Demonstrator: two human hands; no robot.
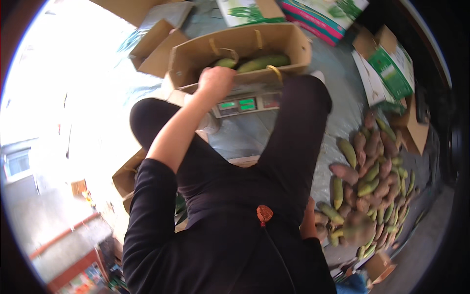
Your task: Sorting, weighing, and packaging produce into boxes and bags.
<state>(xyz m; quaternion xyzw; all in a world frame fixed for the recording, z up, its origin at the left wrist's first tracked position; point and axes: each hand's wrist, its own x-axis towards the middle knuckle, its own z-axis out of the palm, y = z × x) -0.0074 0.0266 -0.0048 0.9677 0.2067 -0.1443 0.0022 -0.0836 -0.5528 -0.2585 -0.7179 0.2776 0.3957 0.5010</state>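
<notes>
My left hand (217,81) reaches over the near edge of an open cardboard box (240,40). Its fingers are curled, and what they grip, if anything, is hidden. Just beyond them lies a plump green cucumber-like fruit (226,62), and a longer one (264,62) rests to its right. The box stands on a scale (247,104) with lit green digits, between my knees. Low at my right side, my right hand (308,221) is mostly behind my thigh and sleeve, close to a pile of green fruits and pinkish-brown tubers (369,183). Its fingers are not visible.
Yellow cord handles (274,72) hang on the box. Printed cartons (320,17) stand at the back, and a green and white carton (391,68) stands at the far right. An open cardboard flap (156,46) lies left of the box. Plastic sheeting (333,98) covers the floor.
</notes>
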